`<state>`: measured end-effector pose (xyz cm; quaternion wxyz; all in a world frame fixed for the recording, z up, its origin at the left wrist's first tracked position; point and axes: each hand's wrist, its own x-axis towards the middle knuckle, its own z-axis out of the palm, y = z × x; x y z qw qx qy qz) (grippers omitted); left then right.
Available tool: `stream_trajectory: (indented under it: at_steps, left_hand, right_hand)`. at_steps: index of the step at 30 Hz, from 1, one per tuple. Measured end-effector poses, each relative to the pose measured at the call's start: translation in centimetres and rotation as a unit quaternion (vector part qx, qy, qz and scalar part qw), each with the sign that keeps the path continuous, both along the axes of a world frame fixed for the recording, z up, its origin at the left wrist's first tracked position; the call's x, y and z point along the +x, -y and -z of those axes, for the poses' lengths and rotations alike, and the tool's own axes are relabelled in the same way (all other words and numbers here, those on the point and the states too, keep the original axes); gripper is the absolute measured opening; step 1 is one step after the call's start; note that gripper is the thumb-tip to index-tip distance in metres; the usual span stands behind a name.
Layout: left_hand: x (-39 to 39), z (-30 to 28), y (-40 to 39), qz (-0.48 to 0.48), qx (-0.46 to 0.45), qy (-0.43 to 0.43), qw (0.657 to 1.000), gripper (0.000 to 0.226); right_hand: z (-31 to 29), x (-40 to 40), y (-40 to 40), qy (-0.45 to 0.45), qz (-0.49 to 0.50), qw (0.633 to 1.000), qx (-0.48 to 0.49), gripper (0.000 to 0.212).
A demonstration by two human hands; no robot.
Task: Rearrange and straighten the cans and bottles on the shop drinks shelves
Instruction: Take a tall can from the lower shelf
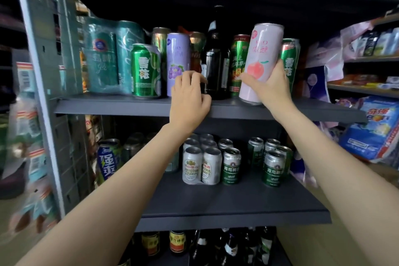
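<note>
The right hand (267, 84) is wrapped around the lower half of a tall pink can (260, 60) with a peach on it, holding it tilted to the left just above the front edge of the upper shelf (129, 107); the can's base sits at or barely over that edge, and contact cannot be judged. The left hand (189, 101) is loosely curled with the fingers bent, holding nothing, in front of the foot of a tall purple can (178, 58) and covering its lower right part.

Between the two hands stands a dark bottle (216, 67), its neck lost in the shadow under the shelf above. A green can (145, 70) stands just left of the purple one, and a plastic-wrapped pack of teal cans (108, 58) fills the shelf's left end, its print blurred by the wrap. Behind the pink can, two more green cans are partly hidden.

On the lower shelf (226, 207), silver cans (201, 165) and green cans cluster toward the back; a blue can (106, 162) stands at the left, partly behind the left forearm. At the bottom, bottles are dim and cut off.
</note>
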<state>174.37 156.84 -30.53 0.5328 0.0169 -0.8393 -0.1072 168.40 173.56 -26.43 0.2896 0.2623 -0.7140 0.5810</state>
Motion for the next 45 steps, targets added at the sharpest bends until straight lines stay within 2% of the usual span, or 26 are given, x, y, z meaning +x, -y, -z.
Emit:
stream_trajectory:
  at_steps: [3, 5, 9, 12, 15, 17, 19, 20, 22, 25, 27, 29, 32, 35, 39, 45]
  left_hand:
    - [2.6, 1.3, 2.0, 0.011, -0.017, -0.034, 0.999, 0.032]
    - [4.0, 1.8, 4.0, -0.010, 0.008, -0.047, 0.999, 0.035]
    - [4.7, 1.0, 6.5, -0.037, 0.051, -0.030, 0.998, 0.033]
    - [4.2, 0.2, 6.5, -0.050, 0.028, -0.019, 0.998, 0.033]
    - [3.2, -0.1, 6.0, -0.080, -0.040, -0.022, 0.996, 0.039]
    - [2.4, 0.0, 5.8, -0.095, -0.074, -0.035, 0.992, 0.040]
    - [1.8, 0.3, 6.0, -0.111, -0.094, -0.041, 0.989, 0.040]
    - [1.6, 0.4, 6.1, -0.116, -0.101, -0.042, 0.987, 0.041]
    - [1.6, 0.4, 6.0, -0.124, -0.107, -0.036, 0.986, 0.043]
    - [1.6, 0.4, 5.9, -0.128, -0.109, -0.027, 0.985, 0.045]
    - [1.5, 0.4, 5.9, -0.134, -0.111, -0.029, 0.984, 0.044]
    - [1.4, 0.5, 6.0, -0.136, -0.111, -0.032, 0.984, 0.043]
    - [1.4, 0.5, 6.0, -0.135, -0.118, -0.033, 0.983, 0.044]
    - [1.3, 0.6, 6.0, -0.137, -0.121, -0.036, 0.983, 0.045]
    - [1.2, 0.6, 6.2, -0.128, -0.118, -0.046, 0.984, 0.044]
    - [2.0, 0.3, 6.2, -0.063, -0.064, -0.048, 0.995, 0.045]
  right_hand:
    - [-0.6, 0.8, 0.7, -0.014, 0.020, 0.998, 0.051, 0.060]
    - [-0.6, 0.9, 1.5, -0.009, 0.043, 0.996, 0.083, 0.062]
    - [-0.3, 0.0, 2.6, 0.049, 0.102, 0.989, 0.094, 0.068]
    - [-0.3, -1.1, 2.2, 0.072, 0.143, 0.982, 0.097, 0.069]
    - [-0.6, -2.0, 1.7, 0.086, 0.170, 0.974, 0.119, 0.081]
    - [-0.8, -2.0, 1.6, 0.046, 0.226, 0.966, 0.117, 0.087]
    - [-1.4, -1.1, 2.3, -0.065, 0.254, 0.962, 0.078, 0.081]
    - [-1.8, -0.5, 3.1, -0.116, 0.237, 0.963, 0.064, 0.078]
    - [-2.6, 0.2, 5.4, -0.150, 0.174, 0.970, 0.078, 0.078]
    - [-2.8, -0.3, 8.7, -0.106, 0.139, 0.976, 0.133, 0.089]
    - [-2.5, -1.2, 9.9, -0.041, 0.134, 0.977, 0.161, 0.099]
    - [-2.0, -1.8, 10.5, 0.032, 0.109, 0.981, 0.157, 0.106]
    - [-1.8, -1.9, 11.3, 0.087, 0.096, 0.985, 0.116, 0.106]
    - [-2.0, -1.7, 11.2, 0.088, 0.112, 0.985, 0.097, 0.102]
    - [-2.1, -0.6, 10.1, 0.068, 0.085, 0.989, 0.096, 0.102]
    - [-2.0, 2.5, 6.3, 0.053, -0.037, 0.995, 0.077, 0.104]
